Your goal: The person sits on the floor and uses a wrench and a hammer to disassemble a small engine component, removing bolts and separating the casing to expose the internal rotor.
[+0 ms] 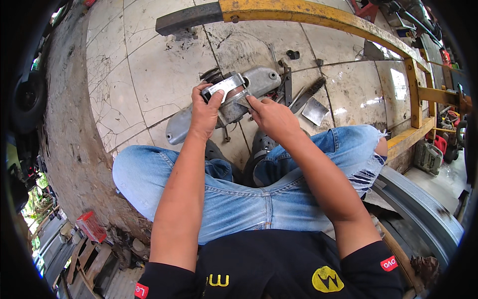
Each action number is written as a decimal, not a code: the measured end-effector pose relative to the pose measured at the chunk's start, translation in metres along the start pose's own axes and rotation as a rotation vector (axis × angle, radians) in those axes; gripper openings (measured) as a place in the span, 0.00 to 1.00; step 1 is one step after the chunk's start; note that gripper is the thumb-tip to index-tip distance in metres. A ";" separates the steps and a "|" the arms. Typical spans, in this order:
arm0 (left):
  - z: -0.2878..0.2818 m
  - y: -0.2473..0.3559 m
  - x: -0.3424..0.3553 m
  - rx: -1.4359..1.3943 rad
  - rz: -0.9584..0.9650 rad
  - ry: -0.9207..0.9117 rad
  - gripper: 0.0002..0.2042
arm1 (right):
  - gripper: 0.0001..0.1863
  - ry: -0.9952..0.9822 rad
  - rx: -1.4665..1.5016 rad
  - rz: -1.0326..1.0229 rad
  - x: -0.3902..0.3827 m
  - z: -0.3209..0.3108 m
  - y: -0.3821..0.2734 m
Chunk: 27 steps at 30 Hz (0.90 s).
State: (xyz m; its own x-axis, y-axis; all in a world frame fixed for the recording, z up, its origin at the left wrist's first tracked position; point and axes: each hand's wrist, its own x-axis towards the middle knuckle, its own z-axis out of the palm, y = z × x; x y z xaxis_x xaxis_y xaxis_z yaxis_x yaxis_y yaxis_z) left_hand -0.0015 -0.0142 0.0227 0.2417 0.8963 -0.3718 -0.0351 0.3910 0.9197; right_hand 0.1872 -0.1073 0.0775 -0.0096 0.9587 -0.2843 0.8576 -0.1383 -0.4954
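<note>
My left hand (205, 107) grips a shiny silver metal bracket (226, 84) over the middle of a long grey metal casting (261, 79) on the tiles. Beside the bracket, my right hand (271, 114) has its fingers closed at the casting's raised middle; what they hold is partly hidden. Dark round parts (211, 74) lie behind the bracket. Right of the casting are a dark flat bar (288, 87), a wire brush (312, 90) and a square metal plate (315, 110).
A yellow steel frame (303, 17) arches across the back and right. Grey steel channels (418, 202) lie by my right knee. A red box (90, 226) and scrap wood (87, 261) sit at lower left, a black tyre (27, 102) at far left, and a grey canister (426, 155) at right.
</note>
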 end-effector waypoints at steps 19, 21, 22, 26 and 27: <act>-0.004 -0.004 -0.001 0.044 0.031 0.017 0.23 | 0.21 -0.055 0.017 0.076 -0.001 -0.005 -0.010; -0.006 -0.007 0.001 0.065 0.065 0.014 0.22 | 0.21 -0.021 0.019 0.061 0.001 -0.002 -0.010; -0.005 -0.005 0.001 0.045 0.045 0.008 0.22 | 0.21 0.001 0.018 0.055 0.003 -0.002 -0.008; -0.003 -0.004 -0.001 0.044 0.038 0.023 0.22 | 0.21 0.014 0.020 0.032 0.005 0.002 -0.004; -0.004 -0.004 -0.001 0.064 0.054 0.037 0.22 | 0.21 0.000 0.022 0.028 0.002 0.001 -0.006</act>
State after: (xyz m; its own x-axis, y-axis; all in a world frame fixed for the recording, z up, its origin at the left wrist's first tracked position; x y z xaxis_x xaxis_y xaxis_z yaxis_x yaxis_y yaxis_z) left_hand -0.0053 -0.0161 0.0190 0.2055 0.9234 -0.3243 0.0149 0.3284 0.9444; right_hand 0.1814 -0.1047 0.0794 0.0140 0.9545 -0.2980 0.8463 -0.1701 -0.5049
